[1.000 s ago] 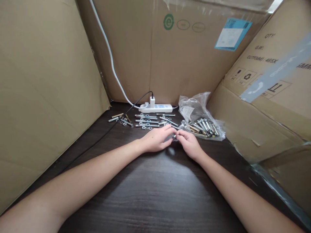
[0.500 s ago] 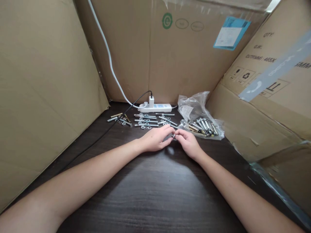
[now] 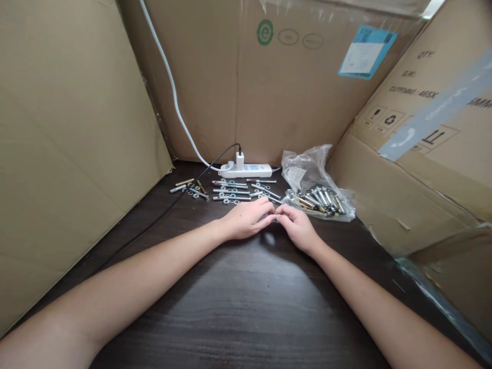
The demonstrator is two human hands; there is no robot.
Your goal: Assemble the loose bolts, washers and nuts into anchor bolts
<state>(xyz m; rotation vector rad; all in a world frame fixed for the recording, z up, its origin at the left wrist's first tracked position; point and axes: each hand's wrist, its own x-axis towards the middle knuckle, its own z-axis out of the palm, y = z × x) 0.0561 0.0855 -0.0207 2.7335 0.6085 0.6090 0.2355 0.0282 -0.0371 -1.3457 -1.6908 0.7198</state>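
Note:
My left hand (image 3: pixel 249 220) and my right hand (image 3: pixel 296 225) meet fingertip to fingertip above the dark table. Both are closed in a pinch around one small shiny metal fastener part, now almost wholly hidden by the fingers; its exact kind cannot be made out. Just beyond my left hand lie rows of long silver bolts (image 3: pixel 240 199) with nuts and washers (image 3: pixel 231 202) beside them. Past my right hand, a clear plastic bag (image 3: pixel 307 160) lies open, with several assembled anchor bolts (image 3: pixel 326 199) in it.
A white power strip (image 3: pixel 249 171) with a plugged-in charger (image 3: pixel 240 161) stands behind the bolts. Its black cable (image 3: pixel 154 221) runs across the table's left side. More loose brass and silver parts (image 3: pixel 185 182) lie at left. Cardboard boxes (image 3: pixel 207 92) wall in the back and sides.
The fingertips have closed further over the small metal part, which showed between them before and is now nearly hidden. The arms and the laid-out bolts have stayed in place.

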